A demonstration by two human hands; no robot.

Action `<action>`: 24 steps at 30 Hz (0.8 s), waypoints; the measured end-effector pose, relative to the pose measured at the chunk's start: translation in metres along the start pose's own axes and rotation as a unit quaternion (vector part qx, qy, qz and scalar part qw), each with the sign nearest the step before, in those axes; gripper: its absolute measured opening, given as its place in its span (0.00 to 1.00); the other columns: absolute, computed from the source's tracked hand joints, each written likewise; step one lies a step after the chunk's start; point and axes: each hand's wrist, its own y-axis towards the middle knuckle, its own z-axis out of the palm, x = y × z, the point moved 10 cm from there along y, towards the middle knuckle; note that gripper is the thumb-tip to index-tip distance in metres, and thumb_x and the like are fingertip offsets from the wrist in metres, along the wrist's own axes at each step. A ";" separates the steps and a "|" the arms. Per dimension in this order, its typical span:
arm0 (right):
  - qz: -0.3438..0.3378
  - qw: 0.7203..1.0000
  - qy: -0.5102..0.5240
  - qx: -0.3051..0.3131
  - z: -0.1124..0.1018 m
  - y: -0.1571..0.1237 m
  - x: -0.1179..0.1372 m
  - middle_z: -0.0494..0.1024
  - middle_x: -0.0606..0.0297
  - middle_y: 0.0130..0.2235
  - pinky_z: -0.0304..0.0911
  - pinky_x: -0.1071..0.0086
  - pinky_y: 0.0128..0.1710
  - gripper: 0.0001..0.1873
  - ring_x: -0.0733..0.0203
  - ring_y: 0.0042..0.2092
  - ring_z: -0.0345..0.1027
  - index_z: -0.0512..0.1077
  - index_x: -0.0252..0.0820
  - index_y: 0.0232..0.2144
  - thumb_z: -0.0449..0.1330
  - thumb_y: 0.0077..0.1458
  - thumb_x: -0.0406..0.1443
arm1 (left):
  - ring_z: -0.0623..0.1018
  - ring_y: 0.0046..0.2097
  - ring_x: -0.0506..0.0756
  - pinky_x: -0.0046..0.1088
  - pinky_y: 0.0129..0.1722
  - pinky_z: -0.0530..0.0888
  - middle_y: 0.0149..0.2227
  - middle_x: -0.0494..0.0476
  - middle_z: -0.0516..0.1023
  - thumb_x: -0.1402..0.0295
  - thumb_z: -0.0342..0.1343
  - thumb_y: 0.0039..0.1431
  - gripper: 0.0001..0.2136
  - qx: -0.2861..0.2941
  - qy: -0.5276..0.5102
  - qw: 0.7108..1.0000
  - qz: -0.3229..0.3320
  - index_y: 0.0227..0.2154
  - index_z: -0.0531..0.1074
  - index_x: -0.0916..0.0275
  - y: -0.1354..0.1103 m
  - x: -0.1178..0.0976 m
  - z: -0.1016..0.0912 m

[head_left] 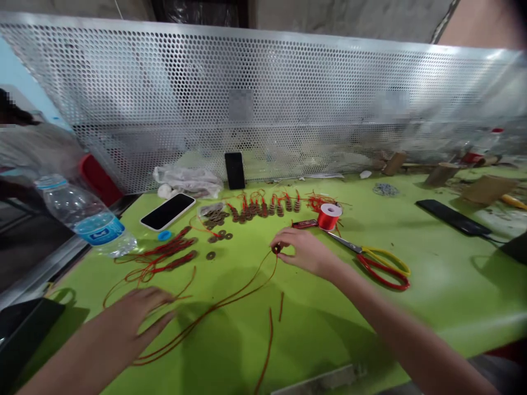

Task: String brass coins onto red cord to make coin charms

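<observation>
My right hand [302, 249] pinches a small dark round coin with a hole [276, 249] between thumb and fingertips, just above the green table. Through the coin runs a thin red cord [218, 305], whose two strands sweep down and left towards my left hand [142, 315]. That hand's fingers are curled around the cord near its loose ends, with the thumb a little apart. Several loose coins [211, 255] lie beyond my hands. Behind them stands a row of coin stacks tied with red cord [257, 208]. Finished-looking red-corded strings of coins [175, 249] lie at the left.
Red-and-yellow-handled scissors [382, 269] and a red thread spool [329, 217] lie right of my right hand. A water bottle [88, 216] leans at the left near a white-edged phone [168, 212]. A perforated metal screen [263, 104] closes the back; a person sits far left.
</observation>
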 end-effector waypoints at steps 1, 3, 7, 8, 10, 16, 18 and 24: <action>-0.013 1.000 -0.001 -0.004 -0.003 0.004 0.008 0.76 0.61 0.39 0.65 0.68 0.41 0.10 0.62 0.38 0.70 0.73 0.40 0.37 0.59 0.50 0.27 | 0.77 0.43 0.58 0.36 0.47 0.70 0.38 0.46 0.80 0.57 0.52 0.51 0.10 0.021 -0.020 1.000 0.010 0.32 0.76 0.50 0.009 -0.018 0.002; -0.036 0.999 -0.009 -0.010 -0.007 0.010 0.023 0.75 0.61 0.39 0.65 0.68 0.42 0.10 0.62 0.39 0.70 0.73 0.40 0.37 0.58 0.51 0.27 | 0.72 0.51 0.60 0.40 0.53 0.65 0.48 0.51 0.76 0.57 0.51 0.54 0.15 0.029 -0.078 0.996 0.021 0.43 0.72 0.52 0.029 -0.056 0.004; -0.055 0.998 -0.033 -0.024 -0.011 0.017 0.039 0.75 0.61 0.41 0.65 0.67 0.42 0.12 0.60 0.41 0.70 0.73 0.41 0.40 0.59 0.52 0.28 | 0.66 0.57 0.59 0.38 0.56 0.63 0.58 0.61 0.64 0.55 0.54 0.54 0.27 0.091 -0.322 0.941 0.048 0.55 0.59 0.58 0.065 -0.120 0.044; -0.055 0.997 -0.039 -0.027 -0.011 0.018 0.040 0.75 0.61 0.42 0.65 0.67 0.42 0.12 0.59 0.41 0.70 0.73 0.41 0.40 0.59 0.52 0.28 | 0.68 0.56 0.59 0.38 0.55 0.65 0.57 0.65 0.66 0.56 0.56 0.52 0.27 0.087 -0.380 0.919 0.056 0.53 0.61 0.61 0.072 -0.129 0.053; -0.051 0.997 -0.052 -0.033 -0.011 0.018 0.038 0.75 0.60 0.42 0.65 0.67 0.42 0.13 0.59 0.41 0.70 0.73 0.41 0.41 0.59 0.51 0.28 | 0.74 0.48 0.61 0.37 0.48 0.70 0.47 0.69 0.74 0.55 0.58 0.50 0.24 0.104 -0.484 0.868 0.052 0.45 0.66 0.66 0.084 -0.140 0.074; -0.044 0.993 -0.075 -0.078 -0.009 0.016 0.022 0.75 0.57 0.42 0.67 0.67 0.41 0.11 0.58 0.42 0.71 0.73 0.38 0.40 0.58 0.52 0.28 | 0.77 0.28 0.53 0.29 0.31 0.73 0.31 0.61 0.77 0.58 0.51 0.55 0.14 0.077 -0.493 0.866 0.040 0.31 0.69 0.66 0.100 -0.141 0.088; -0.039 0.992 -0.069 -0.100 -0.009 0.016 0.015 0.76 0.56 0.41 0.67 0.67 0.42 0.12 0.57 0.42 0.71 0.74 0.37 0.40 0.59 0.51 0.27 | 0.74 0.24 0.51 0.27 0.26 0.70 0.28 0.57 0.76 0.61 0.51 0.56 0.11 0.069 -0.469 0.879 0.043 0.28 0.69 0.66 0.102 -0.141 0.084; 0.021 0.988 0.053 -0.141 -0.007 0.016 -0.009 0.77 0.59 0.39 0.69 0.67 0.41 0.12 0.60 0.38 0.72 0.76 0.40 0.38 0.60 0.49 0.29 | 0.68 0.25 0.51 0.25 0.26 0.63 0.23 0.50 0.71 0.69 0.53 0.53 0.05 0.007 -0.369 0.926 0.075 0.25 0.72 0.62 0.111 -0.138 0.076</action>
